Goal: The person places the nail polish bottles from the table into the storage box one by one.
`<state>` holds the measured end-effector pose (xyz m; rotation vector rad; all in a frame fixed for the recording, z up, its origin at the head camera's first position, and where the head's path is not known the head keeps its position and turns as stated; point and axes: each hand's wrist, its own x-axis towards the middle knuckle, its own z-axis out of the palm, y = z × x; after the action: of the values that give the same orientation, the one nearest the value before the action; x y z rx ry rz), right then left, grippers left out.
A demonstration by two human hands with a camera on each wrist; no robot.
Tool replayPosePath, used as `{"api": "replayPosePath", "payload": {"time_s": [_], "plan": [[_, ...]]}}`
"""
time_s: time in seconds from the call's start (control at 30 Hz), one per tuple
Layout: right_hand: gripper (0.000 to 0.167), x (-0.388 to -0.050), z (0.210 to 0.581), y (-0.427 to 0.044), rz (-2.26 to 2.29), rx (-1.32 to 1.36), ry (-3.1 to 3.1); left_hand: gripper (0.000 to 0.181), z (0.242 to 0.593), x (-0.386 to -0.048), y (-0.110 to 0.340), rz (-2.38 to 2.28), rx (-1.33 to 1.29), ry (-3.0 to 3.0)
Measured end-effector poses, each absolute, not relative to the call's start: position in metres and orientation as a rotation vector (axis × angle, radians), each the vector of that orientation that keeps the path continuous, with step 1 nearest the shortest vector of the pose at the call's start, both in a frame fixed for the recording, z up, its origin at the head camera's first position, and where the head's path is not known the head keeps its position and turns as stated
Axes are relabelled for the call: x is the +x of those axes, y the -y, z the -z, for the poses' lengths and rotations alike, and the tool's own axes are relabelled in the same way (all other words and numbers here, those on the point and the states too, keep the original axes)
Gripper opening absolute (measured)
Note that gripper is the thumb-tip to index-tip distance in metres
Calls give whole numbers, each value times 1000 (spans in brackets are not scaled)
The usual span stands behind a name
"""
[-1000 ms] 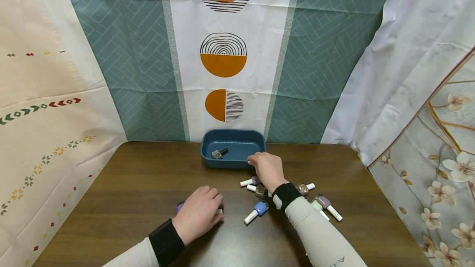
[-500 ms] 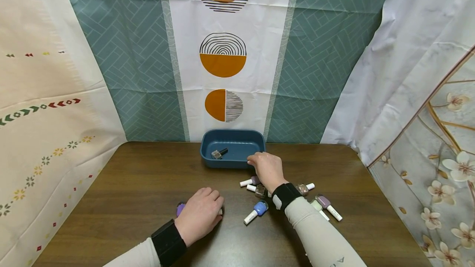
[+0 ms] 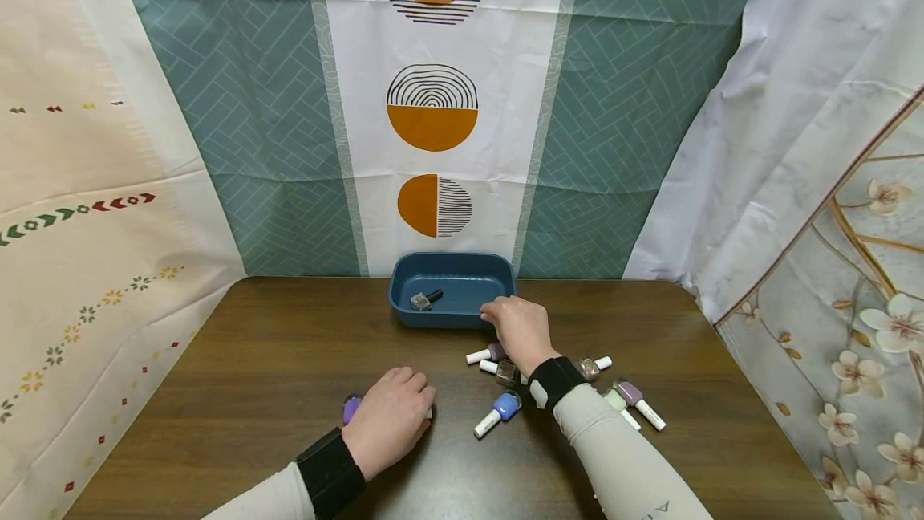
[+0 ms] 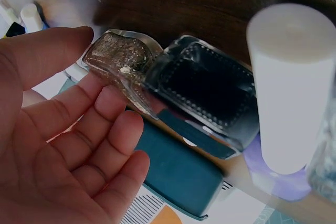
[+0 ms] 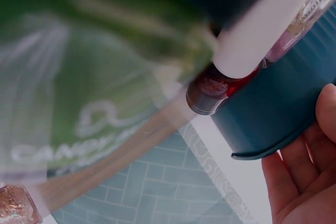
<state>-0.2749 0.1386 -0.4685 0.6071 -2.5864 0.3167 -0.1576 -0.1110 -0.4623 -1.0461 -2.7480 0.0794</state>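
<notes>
My left hand [image 3: 390, 422] is low over the table; in the left wrist view its thumb and forefinger pinch a gold glitter nail polish bottle [image 4: 123, 59]. Touching that bottle is a dark nail polish bottle [image 4: 210, 85]. A purple nail polish bottle [image 3: 350, 408] pokes out by the left hand, mostly hidden. At the blue tray [image 3: 462, 283], my right hand [image 3: 521, 331] grips the front right rim between thumb and fingers. One clear glittery bottle with a black cap [image 3: 422, 301] lies inside the tray.
A blue polish bottle [image 3: 508, 404] lies between the hands. Around the right forearm lie several more: a dark glitter bottle [image 3: 507, 373], a copper glitter bottle [image 3: 587, 369], a mauve bottle [image 3: 630, 392] and a pale green bottle [image 3: 616, 400]. Fabric hangs behind the brown table [image 3: 289, 327].
My left hand has shifted very slightly toward me, and more of the purple bottle shows. My right hand and the tray have stayed put.
</notes>
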Motion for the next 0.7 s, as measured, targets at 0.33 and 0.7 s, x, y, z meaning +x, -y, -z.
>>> {"api": "replayPosePath", "payload": {"time_s": [0.33, 0.7], "plan": [[9, -276, 472, -139, -321, 604, 2570, 25, 463, -159, 110, -83, -1044, 2789], [8, -276, 472, -139, -320, 608, 2558, 27, 461, -158, 110, -84, -1058, 2783]]}}
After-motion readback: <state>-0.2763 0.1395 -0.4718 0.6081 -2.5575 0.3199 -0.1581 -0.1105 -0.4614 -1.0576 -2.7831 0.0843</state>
